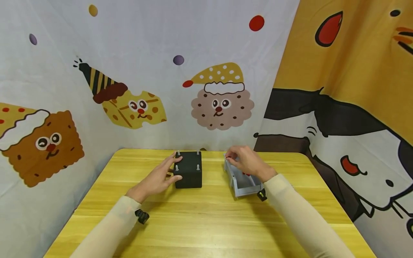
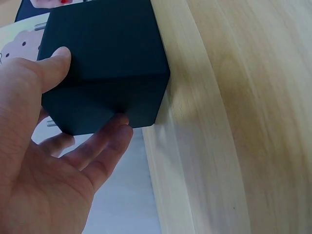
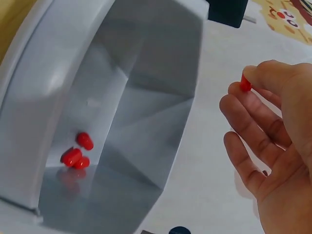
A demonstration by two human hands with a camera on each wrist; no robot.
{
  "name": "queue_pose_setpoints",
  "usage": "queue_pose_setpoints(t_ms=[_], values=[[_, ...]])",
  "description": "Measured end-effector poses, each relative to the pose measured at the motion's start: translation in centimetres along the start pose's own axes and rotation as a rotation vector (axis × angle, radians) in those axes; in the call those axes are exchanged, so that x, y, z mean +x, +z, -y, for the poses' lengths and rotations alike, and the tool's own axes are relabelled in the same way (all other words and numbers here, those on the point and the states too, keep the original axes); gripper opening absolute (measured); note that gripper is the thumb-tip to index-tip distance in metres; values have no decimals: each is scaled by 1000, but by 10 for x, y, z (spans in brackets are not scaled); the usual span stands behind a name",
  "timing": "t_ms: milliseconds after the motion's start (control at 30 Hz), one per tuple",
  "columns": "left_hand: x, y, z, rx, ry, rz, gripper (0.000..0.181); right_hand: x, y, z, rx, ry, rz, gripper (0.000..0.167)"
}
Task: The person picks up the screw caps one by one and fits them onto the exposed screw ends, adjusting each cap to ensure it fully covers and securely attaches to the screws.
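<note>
On the table stands a black box point(image 1: 188, 179) with several metal studs point(image 1: 198, 167) rising from its top. My left hand point(image 1: 156, 178) holds the box at its left side, thumb point(image 2: 57, 68) against one face and fingers against another. Over a grey tray point(image 1: 233, 181), my right hand point(image 1: 247, 162) pinches a small rounded red piece point(image 3: 245, 84) between thumb and forefinger; its other fingers are loosely bent. Several similar red pieces point(image 3: 73, 157) lie at one end inside the tray, as the right wrist view shows.
The yellow wood-grain table point(image 1: 193, 222) carries both the box and the tray, with a gap between them. A printed cloth point(image 1: 155, 36) with cartoon figures hangs right behind the table and along its sides. A dark wrist mount point(image 1: 142, 216) sits on my left sleeve.
</note>
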State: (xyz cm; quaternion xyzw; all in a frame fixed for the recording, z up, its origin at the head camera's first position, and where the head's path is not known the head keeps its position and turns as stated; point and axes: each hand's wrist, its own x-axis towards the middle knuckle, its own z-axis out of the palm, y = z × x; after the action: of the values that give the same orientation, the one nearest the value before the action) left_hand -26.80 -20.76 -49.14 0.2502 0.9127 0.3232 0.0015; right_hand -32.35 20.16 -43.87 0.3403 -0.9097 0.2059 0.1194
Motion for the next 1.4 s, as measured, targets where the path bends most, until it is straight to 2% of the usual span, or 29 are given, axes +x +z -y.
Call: queue_pose_setpoints(t_ms=[533, 933, 1167, 1400], values=[[2, -1, 5, -22, 23, -6, 76, 11, 10, 18, 90, -14, -73, 4], [5, -1, 9, -24, 33, -14, 75, 20, 19, 30, 104, 19, -81, 9], [3, 0, 9, -30, 26, -13, 76, 28, 24, 32, 133, 10, -99, 11], [5, 1, 12, -31, 28, -13, 76, 37, 29, 36, 177, 49, -124, 10]])
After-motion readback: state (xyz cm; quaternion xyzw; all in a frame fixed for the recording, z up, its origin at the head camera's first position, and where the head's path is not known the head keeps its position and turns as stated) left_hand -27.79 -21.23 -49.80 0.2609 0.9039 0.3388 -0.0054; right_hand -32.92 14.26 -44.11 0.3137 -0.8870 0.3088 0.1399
